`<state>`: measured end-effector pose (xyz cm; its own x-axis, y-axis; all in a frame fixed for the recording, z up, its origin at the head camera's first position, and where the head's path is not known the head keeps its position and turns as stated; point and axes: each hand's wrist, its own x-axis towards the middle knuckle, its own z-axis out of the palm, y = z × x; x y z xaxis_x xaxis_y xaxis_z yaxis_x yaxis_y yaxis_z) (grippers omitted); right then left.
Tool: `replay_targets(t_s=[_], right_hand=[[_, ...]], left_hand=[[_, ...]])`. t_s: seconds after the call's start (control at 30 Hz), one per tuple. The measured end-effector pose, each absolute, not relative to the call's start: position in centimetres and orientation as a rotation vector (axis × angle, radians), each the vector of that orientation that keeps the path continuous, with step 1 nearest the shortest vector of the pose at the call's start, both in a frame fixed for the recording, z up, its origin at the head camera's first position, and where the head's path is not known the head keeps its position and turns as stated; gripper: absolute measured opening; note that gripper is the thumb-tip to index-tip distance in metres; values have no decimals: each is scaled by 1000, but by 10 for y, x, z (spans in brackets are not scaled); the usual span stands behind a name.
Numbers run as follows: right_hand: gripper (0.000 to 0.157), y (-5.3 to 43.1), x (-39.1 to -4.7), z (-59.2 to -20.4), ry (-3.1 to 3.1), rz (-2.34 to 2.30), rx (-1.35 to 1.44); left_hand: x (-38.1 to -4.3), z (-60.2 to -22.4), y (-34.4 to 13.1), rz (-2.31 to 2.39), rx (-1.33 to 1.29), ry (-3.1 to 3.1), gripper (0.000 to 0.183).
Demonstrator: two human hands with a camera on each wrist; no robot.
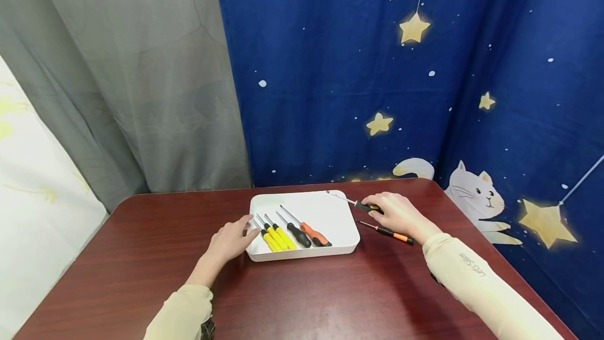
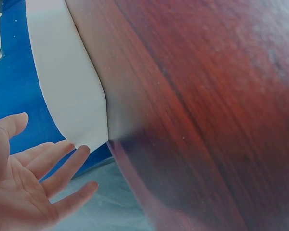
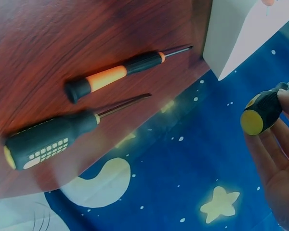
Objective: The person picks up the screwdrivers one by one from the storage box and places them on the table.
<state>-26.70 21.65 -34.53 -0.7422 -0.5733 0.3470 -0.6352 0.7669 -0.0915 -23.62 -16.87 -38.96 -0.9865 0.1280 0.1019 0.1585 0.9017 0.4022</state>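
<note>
My right hand [image 1: 396, 210] pinches a black-and-yellow screwdriver [image 3: 263, 111] by its handle. In the head view, its shaft points left over the right part of a white tray [image 1: 304, 257]. My left hand [image 1: 231, 239] is at the tray's left end with fingers spread, fingertips right at the wall in the left wrist view. Inside the tray lie three yellow-handled screwdrivers [image 1: 284, 236], a black-handled screwdriver [image 1: 299, 235] and an orange-and-black screwdriver [image 1: 315, 235], side by side with their shafts toward the back.
Right of the tray, a slim black-and-orange screwdriver [image 1: 386, 231] lies on the dark red table [image 1: 302, 298]. Beside it in the right wrist view is a thicker black screwdriver [image 3: 50, 139], hidden by my right hand in the head view. Curtains [image 1: 330, 77] hang behind the table.
</note>
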Motion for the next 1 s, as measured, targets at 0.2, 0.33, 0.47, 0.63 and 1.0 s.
replay_targets(t_s=[0.2, 0.33, 0.47, 0.63, 1.0], right_hand=[[23, 228, -264, -348, -2649, 280, 932], [23, 235, -260, -349, -2655, 266, 920], [24, 242, -256, -350, -2651, 255, 923], [25, 250, -252, -352, -2630, 243, 937], [26, 265, -244, -358, -2608, 248, 961]], left_hand=[[-237, -389, -168, -639, -223, -2996, 51], [-236, -389, -168, -640, -228, -2995, 50], [-236, -388, -168, -639, -234, -2992, 50], [-236, -388, -168, -633, -236, -2995, 51], [-236, -389, -168, -638, -236, -2994, 50]])
